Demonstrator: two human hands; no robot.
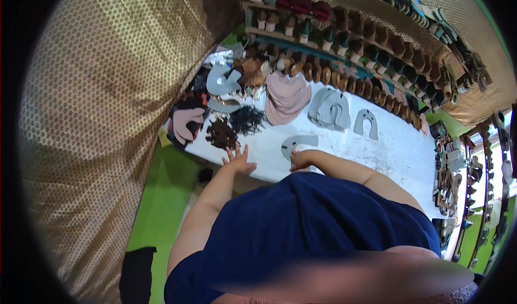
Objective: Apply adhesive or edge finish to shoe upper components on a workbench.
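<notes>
Dark blue cloth [301, 223] of the person's own garment fills the lower middle, with both bare forearms rising from it to the white table [388, 147]. On that table, the right hand [299, 160] is curled with its fingertips pressed onto the near end of a grey horseshoe-shaped cut piece [298, 142]; whether it pinches the piece or only pins it down cannot be told. Left of that grey piece, the left hand [238, 161] lies flat with fingers spread, holding nothing, just below a dark brown heap of small scraps [221, 133]. A black tangle of thin strips [247, 119] sits just beyond that heap. Farther from the grey piece, up the table, lie a pink stack of cut pieces [285, 96] and more grey cut-outs [331, 110]. Behind them runs a row of shoe lasts [344, 80].
</notes>
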